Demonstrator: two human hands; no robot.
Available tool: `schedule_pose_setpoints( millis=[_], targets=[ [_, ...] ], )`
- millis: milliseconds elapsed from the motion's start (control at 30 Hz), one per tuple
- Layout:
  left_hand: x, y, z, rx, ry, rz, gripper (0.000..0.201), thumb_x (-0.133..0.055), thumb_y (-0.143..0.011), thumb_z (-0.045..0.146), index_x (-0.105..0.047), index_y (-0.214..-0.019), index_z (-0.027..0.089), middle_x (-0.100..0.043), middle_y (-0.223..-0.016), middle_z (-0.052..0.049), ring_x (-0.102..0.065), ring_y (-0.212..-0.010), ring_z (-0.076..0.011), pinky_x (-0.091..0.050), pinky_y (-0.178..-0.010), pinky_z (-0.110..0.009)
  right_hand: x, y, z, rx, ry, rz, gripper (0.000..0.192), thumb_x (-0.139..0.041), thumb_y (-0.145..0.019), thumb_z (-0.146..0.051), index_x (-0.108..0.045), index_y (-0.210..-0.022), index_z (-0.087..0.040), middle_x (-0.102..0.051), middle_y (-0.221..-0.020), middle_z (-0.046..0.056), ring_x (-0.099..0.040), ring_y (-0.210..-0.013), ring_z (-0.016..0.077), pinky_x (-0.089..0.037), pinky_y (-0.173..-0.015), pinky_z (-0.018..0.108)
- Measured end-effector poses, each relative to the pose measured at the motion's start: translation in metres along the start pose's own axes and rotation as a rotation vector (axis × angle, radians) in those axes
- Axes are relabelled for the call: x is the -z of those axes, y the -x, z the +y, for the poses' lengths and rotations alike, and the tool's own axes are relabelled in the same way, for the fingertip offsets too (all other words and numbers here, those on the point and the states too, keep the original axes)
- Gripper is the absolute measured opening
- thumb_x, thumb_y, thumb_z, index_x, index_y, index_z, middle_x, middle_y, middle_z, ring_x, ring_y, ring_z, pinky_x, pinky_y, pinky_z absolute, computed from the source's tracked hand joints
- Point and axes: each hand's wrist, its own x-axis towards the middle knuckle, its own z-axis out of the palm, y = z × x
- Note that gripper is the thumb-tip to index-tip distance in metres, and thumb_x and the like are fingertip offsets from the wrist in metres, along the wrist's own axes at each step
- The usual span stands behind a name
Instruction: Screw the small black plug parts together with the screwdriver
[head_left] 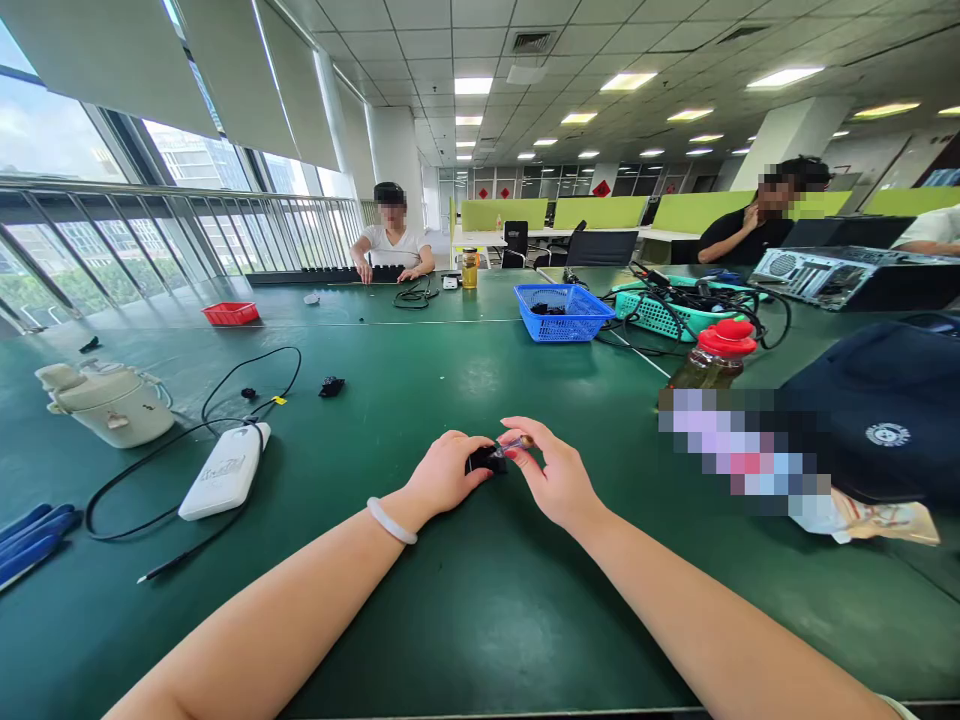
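Observation:
Near the middle of the green table, my left hand (448, 472) is closed on a small black part (486, 460), holding it at the tabletop. My right hand (553, 478) pinches a small screwdriver (525, 443) with a brownish, see-through handle. The tool slants down to the left, and its tip end is at the black part; whether it sits in a screw is too small to tell. Fingers cover much of both things. Another small black piece (331, 386) lies farther off to the left.
To the left are a white power bank (226, 470) with a black cable, a cream bottle (112, 405) and blue gloves (34, 540). Blue basket (564, 330), green basket (652, 318), red-lidded bottle (709, 360) and dark bag (847, 420) stand right. Other people sit beyond.

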Motion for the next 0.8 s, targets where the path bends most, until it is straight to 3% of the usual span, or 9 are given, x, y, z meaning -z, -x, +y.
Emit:
schedule_pose_setpoints(
  millis=[267,433,667,800],
  targets=[
    [-0.003,0.0,-0.001,0.003,0.03,0.005,0.037,-0.066,-0.084,0.025,-0.063,-0.121,0.024,-0.07,-0.11,-0.004,-0.063,-0.097,-0.0225,-0.049,-0.09,-0.038,-0.003,0.0,0.001,0.055,0.094,-0.021,0.024,-0.046,-0.095,-0.02,-0.057,-0.115,-0.025,-0.07,-0.097,0.004,-0.069,-0.088,0.0185,-0.058,-0.084,0.036],
    [-0.002,0.0,-0.001,-0.013,0.041,-0.008,0.036,-0.066,-0.084,0.022,-0.064,-0.12,0.024,-0.07,-0.113,-0.003,-0.063,-0.101,-0.0224,-0.048,-0.093,-0.037,-0.004,-0.001,-0.003,0.167,0.15,-0.048,0.034,-0.042,-0.092,-0.011,-0.053,-0.121,-0.025,-0.068,-0.101,0.006,-0.066,-0.092,0.0196,-0.057,-0.085,0.039],
    [0.001,0.001,0.001,0.046,-0.008,-0.034,0.038,-0.065,-0.085,0.028,-0.063,-0.123,0.024,-0.07,-0.113,-0.006,-0.063,-0.105,-0.0243,-0.05,-0.094,-0.038,0.011,-0.002,-0.006,0.191,0.069,0.183,0.043,-0.039,-0.096,-0.011,-0.039,-0.135,-0.028,-0.062,-0.095,0.003,-0.064,-0.083,0.0161,-0.057,-0.081,0.035],
    [0.003,0.001,0.003,0.047,0.011,-0.039,0.038,-0.065,-0.086,0.028,-0.063,-0.123,0.024,-0.07,-0.116,-0.005,-0.062,-0.107,-0.0243,-0.048,-0.096,-0.038,0.011,-0.001,-0.004,0.232,0.108,0.126,0.043,-0.039,-0.095,-0.011,-0.04,-0.134,-0.028,-0.062,-0.096,0.004,-0.064,-0.085,0.0166,-0.057,-0.081,0.035]
  ],
)
